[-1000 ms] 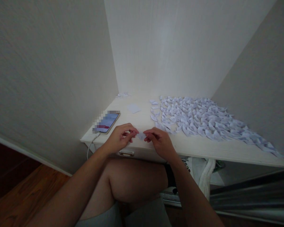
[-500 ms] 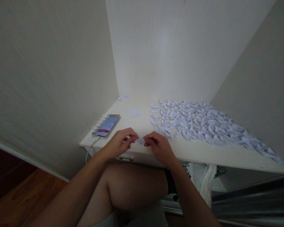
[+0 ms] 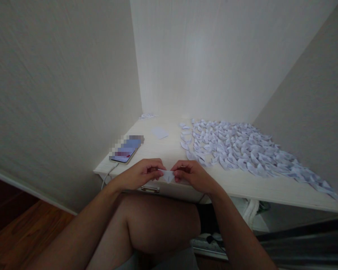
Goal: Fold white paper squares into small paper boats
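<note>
A small folded piece of white paper, roughly triangular with its point downward, is held between my two hands at the desk's front edge. My left hand pinches its left corner between thumb and fingers. On the other side, my right hand pinches the right corner the same way. Beyond the hands a few flat white paper sheets lie on the desk. Many folded white paper pieces are spread in a thick layer to the right.
A phone with a white cable lies on the left of the white desk. Small paper bits sit in the back left corner. Walls enclose the desk on three sides. Below is a drawer handle, close above my leg.
Both hands have come slightly lower and nearer to me with the paper. More of its triangular face shows between the fingers. The camera view has shifted a little.
</note>
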`<state>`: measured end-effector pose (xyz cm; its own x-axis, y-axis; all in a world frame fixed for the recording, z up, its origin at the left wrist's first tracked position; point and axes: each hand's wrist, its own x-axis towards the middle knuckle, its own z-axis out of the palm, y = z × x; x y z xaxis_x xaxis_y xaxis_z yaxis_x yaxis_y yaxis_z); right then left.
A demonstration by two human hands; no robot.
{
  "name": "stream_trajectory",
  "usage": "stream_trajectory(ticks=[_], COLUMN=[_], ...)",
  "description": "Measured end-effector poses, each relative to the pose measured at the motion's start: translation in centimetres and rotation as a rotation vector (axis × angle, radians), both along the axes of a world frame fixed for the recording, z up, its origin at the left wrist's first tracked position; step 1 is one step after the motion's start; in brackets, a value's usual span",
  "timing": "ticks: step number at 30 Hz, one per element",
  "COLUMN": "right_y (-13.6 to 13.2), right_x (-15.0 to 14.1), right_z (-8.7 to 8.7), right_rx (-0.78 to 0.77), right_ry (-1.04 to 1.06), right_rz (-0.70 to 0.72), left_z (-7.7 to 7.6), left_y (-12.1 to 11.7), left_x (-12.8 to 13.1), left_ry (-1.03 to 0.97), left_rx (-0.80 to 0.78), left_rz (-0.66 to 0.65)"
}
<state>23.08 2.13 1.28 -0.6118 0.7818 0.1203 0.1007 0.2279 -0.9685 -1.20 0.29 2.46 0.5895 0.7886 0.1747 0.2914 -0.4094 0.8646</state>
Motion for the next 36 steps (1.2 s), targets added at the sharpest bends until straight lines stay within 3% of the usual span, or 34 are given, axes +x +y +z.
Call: stream_trajectory(ticks=[4, 9, 14, 19, 23, 27, 31, 36], right_y=[0.1, -0.1, -0.8, -1.1, -1.2, -1.4, -1.8, -2.3], right_x=[0.3, -0.7, -2.4, -2.6, -1.6, -1.0, -1.6, -2.4], right_z=[0.7, -0.2, -1.2, -1.1, -0.5, 0.0, -0.1, -0.4], right_rx=[-0.055, -0.072, -0.159, -0.095, -0.029, 0.033, -0.005, -0.090], right_ry=[0.079, 0.259, 0.531, 0.557, 0.423, 0.351, 0.449, 0.562], right_rz=[0.076, 0.103, 0.051, -0.077, -0.079, -0.010, 0.009, 0.009], left_z=[0.1, -0.6, -1.2, -1.1, -1.2, -0.9, -0.6, -0.4], left_y=[0.3, 0.2, -0.6, -0.8, -0.7, -0.8, -1.1, -1.5], left_x=[0.0, 1.2, 3.1, 3.5, 3.1, 3.4, 4.2, 4.7], left_ry=[-0.178, -0.457, -0.717, -0.837, -0.797, -0.782, -0.813, -0.829], left_rx=[-0.078, -0.227, -0.531, -0.694, -0.725, -0.654, -0.605, -0.661], left_rz=[-0.004, -0.075, -0.001, 0.018, -0.015, 0.001, 0.031, 0.024])
